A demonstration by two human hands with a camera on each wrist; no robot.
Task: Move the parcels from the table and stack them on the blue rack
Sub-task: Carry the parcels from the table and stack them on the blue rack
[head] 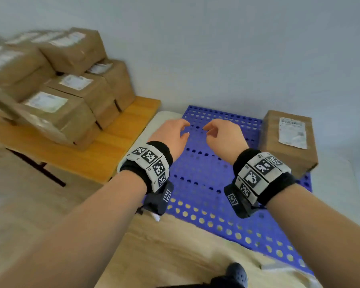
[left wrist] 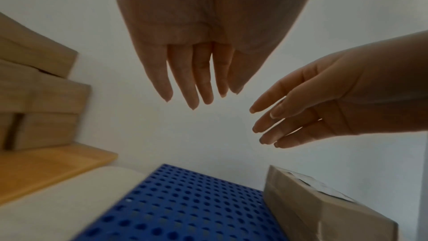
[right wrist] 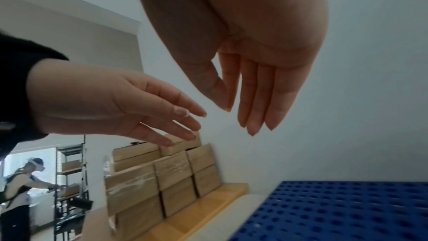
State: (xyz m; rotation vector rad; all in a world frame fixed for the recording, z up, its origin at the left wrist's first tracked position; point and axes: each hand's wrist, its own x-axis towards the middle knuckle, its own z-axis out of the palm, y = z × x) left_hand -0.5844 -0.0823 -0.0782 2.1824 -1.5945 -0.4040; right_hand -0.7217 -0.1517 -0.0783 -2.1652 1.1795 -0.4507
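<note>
Both forearms fill the foreground of the head view, each wrist wrapped in a black band with coded marker tiles. Beyond them the left hand [head: 172, 132] and right hand [head: 223, 134] hover side by side over the blue rack [head: 197, 183], fingers [left wrist: 185, 83] loosely extended and holding nothing; the wrist views confirm both palms bare. One parcel [head: 289, 140] already sits at the far right corner of the rack, label up. The remaining parcels [head: 56, 88] are piled several high on the wooden surface [head: 121, 142] to the left, well apart from the hands. By the look of it the person is between trips: one box delivered, the next not yet fetched. The next move calls for turning left, reaching to a top box of the pile, gripping its sides with both hands and carrying it across to set beside or on the delivered one.
</note>
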